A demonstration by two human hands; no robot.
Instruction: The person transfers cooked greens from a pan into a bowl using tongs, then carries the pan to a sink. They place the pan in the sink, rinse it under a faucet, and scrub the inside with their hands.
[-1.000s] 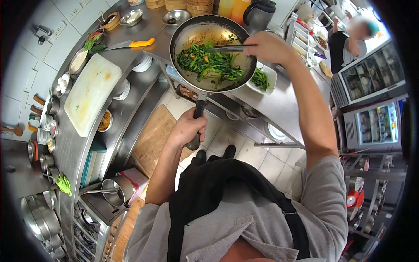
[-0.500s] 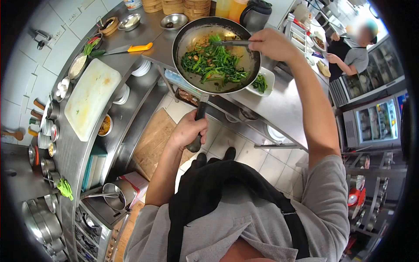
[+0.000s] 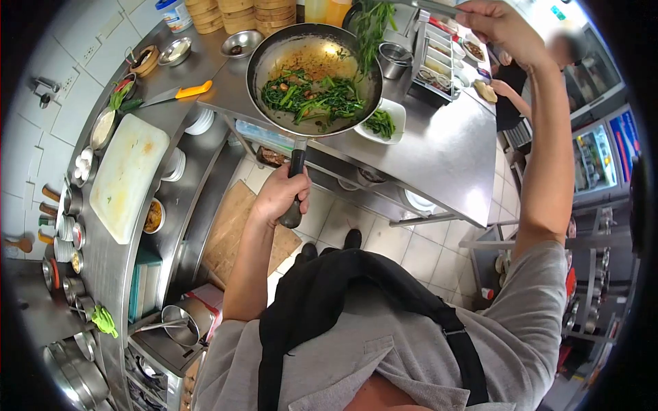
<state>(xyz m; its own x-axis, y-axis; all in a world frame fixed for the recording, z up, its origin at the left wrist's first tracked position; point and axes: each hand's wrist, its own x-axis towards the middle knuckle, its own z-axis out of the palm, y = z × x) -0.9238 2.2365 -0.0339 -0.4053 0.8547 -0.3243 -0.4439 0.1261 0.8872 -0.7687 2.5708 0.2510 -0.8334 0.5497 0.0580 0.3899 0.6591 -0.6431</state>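
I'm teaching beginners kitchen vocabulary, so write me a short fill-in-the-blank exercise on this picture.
The left hand holds the frying pan by its ____.
The tongs in the right hand hold a clump of leafy ____.
The dish beside the pan is coloured ____.

Missing words: handle; greens; white.

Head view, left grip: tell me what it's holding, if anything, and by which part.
The left grip holds the frying pan by its black handle, fingers wrapped around it.
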